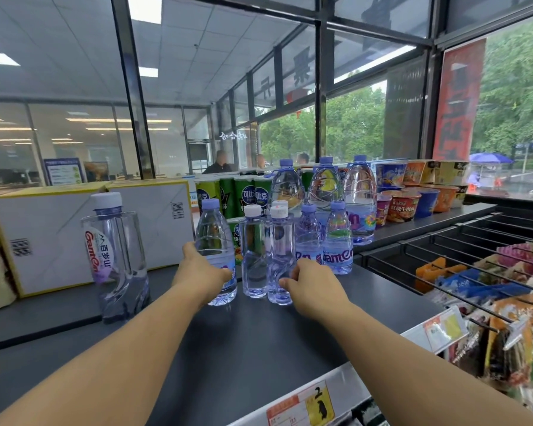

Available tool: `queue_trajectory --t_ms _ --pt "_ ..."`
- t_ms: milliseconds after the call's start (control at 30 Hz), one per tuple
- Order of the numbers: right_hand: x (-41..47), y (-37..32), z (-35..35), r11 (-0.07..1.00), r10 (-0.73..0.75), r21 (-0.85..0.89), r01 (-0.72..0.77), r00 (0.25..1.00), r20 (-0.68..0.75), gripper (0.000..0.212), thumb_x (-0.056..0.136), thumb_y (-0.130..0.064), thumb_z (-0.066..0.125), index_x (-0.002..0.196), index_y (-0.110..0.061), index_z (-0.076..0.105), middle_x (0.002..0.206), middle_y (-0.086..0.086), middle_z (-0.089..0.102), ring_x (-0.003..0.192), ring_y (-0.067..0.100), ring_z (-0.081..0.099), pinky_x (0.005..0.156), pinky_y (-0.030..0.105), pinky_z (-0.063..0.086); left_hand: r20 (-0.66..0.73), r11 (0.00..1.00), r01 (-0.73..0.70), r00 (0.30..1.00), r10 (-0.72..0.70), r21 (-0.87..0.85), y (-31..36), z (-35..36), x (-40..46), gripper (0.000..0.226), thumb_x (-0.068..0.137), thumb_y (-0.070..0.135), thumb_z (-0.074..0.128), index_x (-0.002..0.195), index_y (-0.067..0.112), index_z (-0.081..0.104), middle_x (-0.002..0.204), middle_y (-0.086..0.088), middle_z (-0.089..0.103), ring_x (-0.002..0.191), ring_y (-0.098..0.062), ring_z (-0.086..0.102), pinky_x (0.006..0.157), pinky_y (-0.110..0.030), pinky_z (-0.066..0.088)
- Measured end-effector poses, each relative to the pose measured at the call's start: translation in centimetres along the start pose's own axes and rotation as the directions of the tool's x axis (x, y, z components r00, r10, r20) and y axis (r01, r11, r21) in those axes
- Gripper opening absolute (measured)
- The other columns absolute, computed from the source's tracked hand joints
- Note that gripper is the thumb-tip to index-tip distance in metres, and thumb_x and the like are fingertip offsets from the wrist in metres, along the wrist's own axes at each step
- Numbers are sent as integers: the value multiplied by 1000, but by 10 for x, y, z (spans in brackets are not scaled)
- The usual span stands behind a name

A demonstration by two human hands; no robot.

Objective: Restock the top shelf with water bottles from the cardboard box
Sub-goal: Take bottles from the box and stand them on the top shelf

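On the dark top shelf (pixel 259 339) stands a cluster of clear water bottles. My left hand (pixel 202 273) grips a purple-capped bottle (pixel 213 238) near its lower half. My right hand (pixel 316 285) touches the base of a white-capped bottle (pixel 280 253), fingers curled against it. Another white-capped bottle (pixel 253 250) stands between the two. Two labelled purple-capped bottles (pixel 337 241) stand behind to the right. A larger white-capped bottle (pixel 116 256) stands alone at the left. The cardboard box is out of view.
Three big water jugs (pixel 359 198) and green snack cans (pixel 246 195) line the back. White cartons (pixel 53 232) stand at the left, cup noodles (pixel 406 201) at the right. Wire racks (pixel 443 250) of snack packets drop off to the right. Price tags (pixel 302 407) edge the shelf front.
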State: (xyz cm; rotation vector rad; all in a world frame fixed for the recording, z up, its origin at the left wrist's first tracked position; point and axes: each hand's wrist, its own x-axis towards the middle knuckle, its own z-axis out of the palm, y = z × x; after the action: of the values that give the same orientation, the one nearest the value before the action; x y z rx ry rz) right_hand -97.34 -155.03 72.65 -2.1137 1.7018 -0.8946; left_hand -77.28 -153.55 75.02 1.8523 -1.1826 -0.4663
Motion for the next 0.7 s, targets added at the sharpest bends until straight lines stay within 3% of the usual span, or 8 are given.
queue_trajectory --t_ms 100,200,267,367,700 --pt "1 -1 2 1000 6 3 -6 1000 -3 26 95 -38 60 95 -13 54 99 10 64 93 29 59 74 35 44 28 997 7 1000 -5 -82 -4 4 1 83 81 13 77 143 17 22 117 -11 56 94 -30 59 77 -38 51" --pt "0 2 2 1000 -3 1 3 1000 6 22 94 -35 61 94 -15 53 101 8 64 95 29 60 73 33 43 27 978 4 1000 1 -207 -7 7 0 86 83 13 76 148 18 20 124 -11 54 98 -30 57 79 -37 46" --pt "-1 5 1 1000 -9 -8 9 1000 8 18 94 -33 61 93 -17 54 102 6 64 96 28 59 74 32 43 2 947 -7 1000 8 -320 -5 7 0 82 85 11 71 149 18 20 124 -11 53 96 -27 56 81 -38 46" --pt "-4 9 1 1000 -10 -8 10 1000 12 13 94 -30 60 96 -18 57 102 4 64 96 25 59 77 33 46 -54 907 -45 998 24 -419 0 5 3 84 85 10 71 150 19 19 135 -13 50 108 -31 58 96 -46 50" --pt "-18 8 3 997 -56 -41 58 997 56 15 94 -27 56 105 -19 61 111 2 64 103 23 57 78 31 44 -61 943 -72 997 55 -325 5 6 0 85 85 19 77 149 16 20 134 -10 50 110 -27 54 101 -46 46"
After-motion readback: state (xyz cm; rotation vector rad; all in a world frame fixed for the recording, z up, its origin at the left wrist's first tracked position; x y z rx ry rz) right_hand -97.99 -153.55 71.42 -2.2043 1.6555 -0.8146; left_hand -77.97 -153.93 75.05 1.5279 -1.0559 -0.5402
